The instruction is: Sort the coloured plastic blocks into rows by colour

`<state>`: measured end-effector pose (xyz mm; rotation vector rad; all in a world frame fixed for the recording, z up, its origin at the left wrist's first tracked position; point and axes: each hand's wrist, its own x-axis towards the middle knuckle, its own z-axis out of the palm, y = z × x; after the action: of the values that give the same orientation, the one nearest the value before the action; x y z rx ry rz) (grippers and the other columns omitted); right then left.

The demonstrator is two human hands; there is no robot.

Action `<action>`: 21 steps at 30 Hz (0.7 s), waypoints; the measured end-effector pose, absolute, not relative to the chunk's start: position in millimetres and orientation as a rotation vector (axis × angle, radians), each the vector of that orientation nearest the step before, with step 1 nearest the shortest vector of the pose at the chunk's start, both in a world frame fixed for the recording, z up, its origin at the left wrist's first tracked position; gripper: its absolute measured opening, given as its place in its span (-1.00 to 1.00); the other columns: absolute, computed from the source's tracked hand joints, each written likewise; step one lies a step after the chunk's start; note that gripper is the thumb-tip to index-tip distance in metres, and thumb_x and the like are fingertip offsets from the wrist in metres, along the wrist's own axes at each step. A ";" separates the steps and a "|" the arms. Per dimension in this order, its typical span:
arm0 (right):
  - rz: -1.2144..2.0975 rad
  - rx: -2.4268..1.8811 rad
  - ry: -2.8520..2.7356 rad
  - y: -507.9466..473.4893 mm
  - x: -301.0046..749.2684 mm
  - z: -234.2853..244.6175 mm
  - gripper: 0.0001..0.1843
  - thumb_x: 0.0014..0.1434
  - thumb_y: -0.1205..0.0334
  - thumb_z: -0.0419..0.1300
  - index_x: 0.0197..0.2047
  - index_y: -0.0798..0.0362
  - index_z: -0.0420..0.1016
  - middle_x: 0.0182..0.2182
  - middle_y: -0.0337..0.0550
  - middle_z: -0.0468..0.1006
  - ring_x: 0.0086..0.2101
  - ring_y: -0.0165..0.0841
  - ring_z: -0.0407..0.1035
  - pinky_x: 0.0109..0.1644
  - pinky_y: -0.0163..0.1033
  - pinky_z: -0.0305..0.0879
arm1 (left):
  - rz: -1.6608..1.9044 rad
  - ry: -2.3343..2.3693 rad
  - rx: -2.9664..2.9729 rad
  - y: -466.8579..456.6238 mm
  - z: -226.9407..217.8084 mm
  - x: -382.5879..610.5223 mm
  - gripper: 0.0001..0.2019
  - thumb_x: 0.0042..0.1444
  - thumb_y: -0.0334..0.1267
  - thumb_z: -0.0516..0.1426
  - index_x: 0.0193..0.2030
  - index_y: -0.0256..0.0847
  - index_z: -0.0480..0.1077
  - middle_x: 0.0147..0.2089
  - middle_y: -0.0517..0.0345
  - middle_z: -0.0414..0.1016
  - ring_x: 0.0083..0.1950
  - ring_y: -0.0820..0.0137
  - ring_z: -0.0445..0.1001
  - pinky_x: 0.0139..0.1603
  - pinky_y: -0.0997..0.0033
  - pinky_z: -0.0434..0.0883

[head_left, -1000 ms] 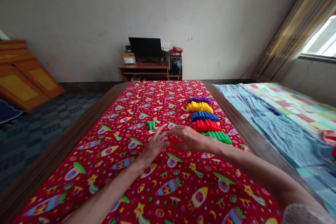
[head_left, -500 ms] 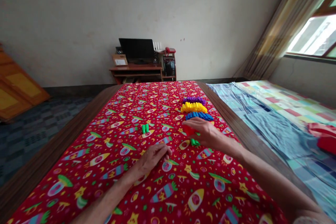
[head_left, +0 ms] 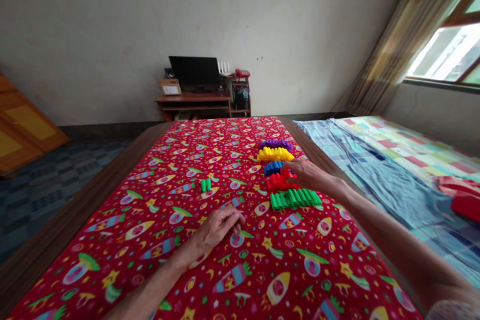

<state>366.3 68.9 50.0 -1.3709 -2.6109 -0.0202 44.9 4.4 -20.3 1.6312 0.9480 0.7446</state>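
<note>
My right hand (head_left: 308,174) is over the row of red plastic cylinders (head_left: 275,182), with its fingers pinched on a red cylinder (head_left: 287,175) at that row's middle. The hand hides the right part of the red row and part of the blue row (head_left: 272,168) behind it. Just in front lies a row of green cylinders (head_left: 296,199). My left hand (head_left: 219,227) rests on the red patterned cloth (head_left: 258,270), fingers curled together, with nothing visible in them. Beyond it, a pair of green cylinders (head_left: 206,185) lies apart from the rows.
Yellow (head_left: 275,154) and purple (head_left: 276,144) rows lie farther back on the cloth. A bed (head_left: 382,175) with bluish sheets adjoins the table's right side. At the far wall stands a desk (head_left: 195,97) with a monitor (head_left: 194,71). A wooden cabinet (head_left: 26,120) is at left.
My right hand has moved a little right and away from me, uncovering the green row and the left part of the red row. My left hand has stayed in place.
</note>
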 end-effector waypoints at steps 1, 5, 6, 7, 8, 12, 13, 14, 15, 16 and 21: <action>-0.009 -1.367 -2.635 70.7 365.8 50.4 -0.82 0.14 0.33 0.24 -0.14 0.09 0.47 -0.25 -0.02 0.57 -0.28 -0.27 0.45 -0.24 -0.21 0.37 | 0.743 0.946 1.637 4.1 -20.7 45.2 -0.58 0.16 0.10 0.11 -0.35 -0.25 0.52 -0.47 0.09 0.52 -0.45 0.37 0.47 -0.39 0.44 0.37; 0.050 -1.257 -2.669 69.8 369.5 53.5 -0.76 0.14 0.31 0.26 -0.09 0.08 0.48 -0.20 -0.02 0.57 -0.23 -0.25 0.47 -0.17 -0.18 0.39 | 0.731 0.938 1.650 2.3 -16.6 45.9 -0.59 0.18 0.08 0.09 -0.35 -0.25 0.51 -0.47 0.08 0.51 -0.46 0.35 0.47 -0.41 0.43 0.37; 0.056 -1.228 -2.648 67.6 371.3 55.0 -0.76 0.16 0.28 0.25 -0.08 0.07 0.48 -0.19 -0.02 0.57 -0.23 -0.26 0.47 -0.16 -0.18 0.39 | 0.746 0.939 1.664 3.0 -13.5 44.9 -0.60 0.19 0.07 0.08 -0.35 -0.24 0.51 -0.46 0.08 0.51 -0.46 0.34 0.47 -0.40 0.42 0.38; 0.058 -1.212 -2.618 64.8 373.3 56.9 -0.77 0.19 0.25 0.23 -0.07 0.06 0.48 -0.19 -0.02 0.57 -0.22 -0.26 0.47 -0.16 -0.19 0.38 | 0.784 0.950 1.694 4.8 -9.9 43.0 -0.62 0.20 0.05 0.07 -0.35 -0.22 0.51 -0.44 0.07 0.51 -0.44 0.33 0.48 -0.38 0.40 0.40; 0.055 -1.210 -2.577 61.7 375.2 59.3 -0.78 0.23 0.22 0.19 -0.05 0.06 0.48 -0.19 -0.03 0.58 -0.23 -0.27 0.48 -0.16 -0.20 0.38 | 0.853 0.973 1.734 8.2 -6.1 39.8 -0.64 0.20 0.03 0.08 -0.35 -0.20 0.52 -0.40 0.05 0.53 -0.39 0.30 0.49 -0.32 0.38 0.42; 0.013 -1.224 -2.397 46.2 378.0 70.6 -0.76 0.33 0.18 0.06 -0.08 0.07 0.51 -0.27 -0.02 0.60 -0.26 -0.28 0.50 -0.17 -0.24 0.36 | 1.261 1.183 1.843 37.0 -1.0 15.7 -0.81 0.09 -0.07 0.20 -0.30 -0.10 0.55 -0.15 0.01 0.55 -0.02 0.14 0.45 0.14 0.24 0.33; 0.003 -1.215 -2.362 41.9 375.8 72.9 -0.75 0.34 0.18 0.04 -0.11 0.06 0.52 -0.30 -0.03 0.60 -0.28 -0.28 0.50 -0.19 -0.24 0.35 | 1.315 1.242 1.844 46.3 -3.8 8.4 -0.81 0.03 -0.08 0.24 -0.26 -0.09 0.56 -0.09 0.01 0.53 0.06 0.10 0.41 0.22 0.20 0.27; -0.004 -1.200 -2.332 37.3 371.8 74.6 -0.74 0.34 0.17 0.03 -0.14 0.06 0.53 -0.33 -0.04 0.60 -0.31 -0.29 0.50 -0.21 -0.25 0.35 | 1.326 1.291 1.856 55.2 -7.9 1.5 -0.75 -0.03 -0.10 0.27 -0.20 -0.09 0.55 0.01 0.00 0.50 0.16 0.07 0.35 0.30 0.15 0.18; -0.001 -1.178 -2.311 32.5 365.8 75.6 -0.73 0.35 0.17 0.03 -0.17 0.06 0.54 -0.35 -0.05 0.60 -0.34 -0.31 0.49 -0.23 -0.26 0.34 | 1.313 1.337 1.868 63.1 -12.9 -4.6 -0.68 -0.08 -0.11 0.30 -0.14 -0.11 0.54 0.08 -0.01 0.46 0.23 0.04 0.28 0.34 0.11 0.11; 0.015 -1.144 -2.304 27.6 357.8 75.8 -0.72 0.35 0.18 0.02 -0.19 0.06 0.53 -0.36 -0.07 0.59 -0.36 -0.32 0.48 -0.26 -0.27 0.34 | 1.279 1.367 1.875 69.5 -17.9 -9.4 -0.63 -0.11 -0.12 0.31 -0.10 -0.11 0.53 0.12 -0.02 0.44 0.27 0.01 0.24 0.36 0.07 0.07; 0.148 -0.854 -2.495 5.1 301.0 61.7 -0.71 0.38 0.23 -0.02 -0.25 0.07 0.50 -0.43 -0.10 0.55 -0.41 -0.38 0.43 -0.31 -0.31 0.30 | 1.177 1.331 1.781 75.9 -29.8 -12.9 -0.63 -0.18 -0.22 0.34 -0.14 -0.08 0.55 -0.04 0.01 0.51 0.16 0.03 0.37 0.29 0.13 0.20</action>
<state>301.0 5.1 61.7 -0.8544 -2.4949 0.1482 -12.9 75.9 -29.8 1.7815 1.3306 1.1771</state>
